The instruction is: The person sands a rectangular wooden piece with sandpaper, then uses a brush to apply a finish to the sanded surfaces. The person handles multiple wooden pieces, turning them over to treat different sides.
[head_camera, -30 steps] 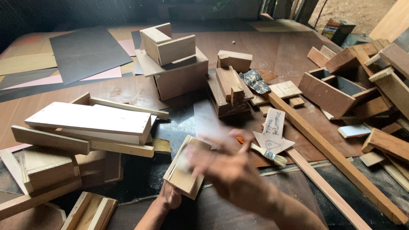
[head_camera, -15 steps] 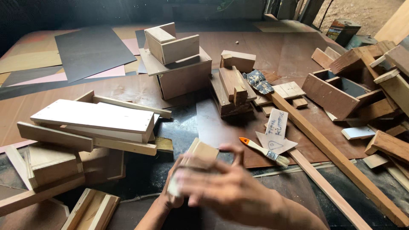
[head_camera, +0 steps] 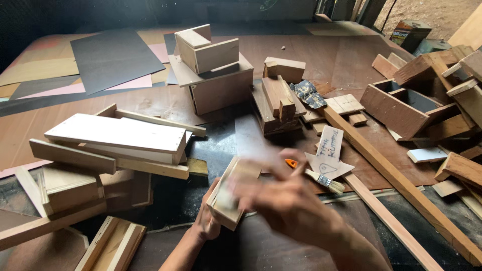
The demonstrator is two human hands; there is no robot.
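So, left hand point(head_camera: 206, 223) grips a small wooden box point(head_camera: 232, 196) from below, fingers closed round its near end. Right hand point(head_camera: 288, 206) lies over the box top, motion-blurred; whether it is closed on anything cannot be told. The box sits just left of the orange-handled brush point(head_camera: 316, 176), which lies on the dark table point(head_camera: 201, 155). It looks light, stiff, dry wood, not slippery; thin walls could crack if squeezed. Best held by the outer long sides or underneath. Stacked planks point(head_camera: 118, 138) lie further left of the brush.
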